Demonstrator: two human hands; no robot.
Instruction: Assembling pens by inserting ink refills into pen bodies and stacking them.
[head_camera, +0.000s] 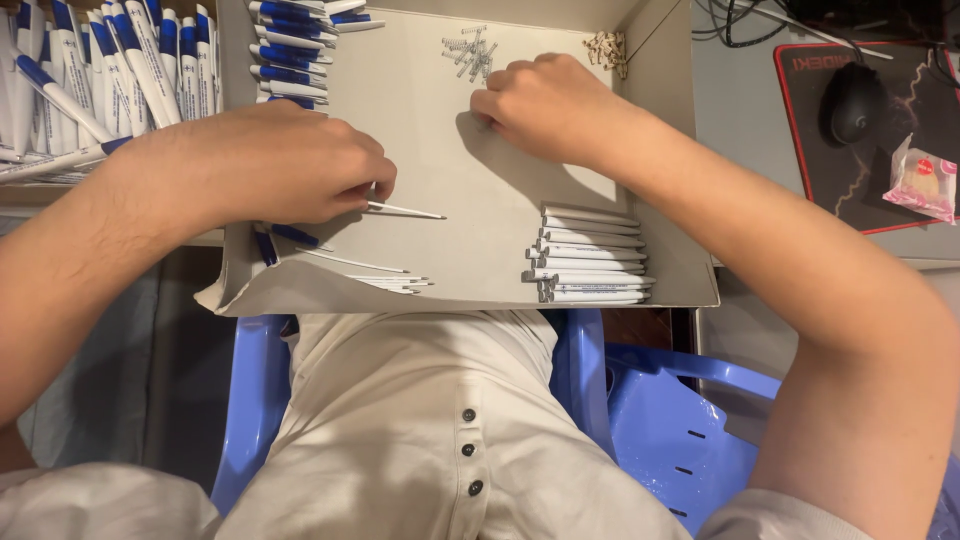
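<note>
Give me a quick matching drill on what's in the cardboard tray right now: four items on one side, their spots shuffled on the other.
Items:
1. small metal springs
2. stack of white pen barrels
3. thin ink refill
4. blue-and-white pens

Places:
A. far left corner of the tray
B. pinched at the left hand fingertips
C. near right corner of the tray
D. far edge, just beyond the right hand

Pairs: 1-D, 2-C, 3-B, 4-A

**Pen parts spread across a box on the lap**

Inside the cardboard box (660, 120), springs (468, 52) lie at the far edge, pen barrels (590, 255) stacked near right, refills (385, 280) near left. Finished pens (100, 70) lie left, outside; a computer mouse (853, 103) sits right.
</note>
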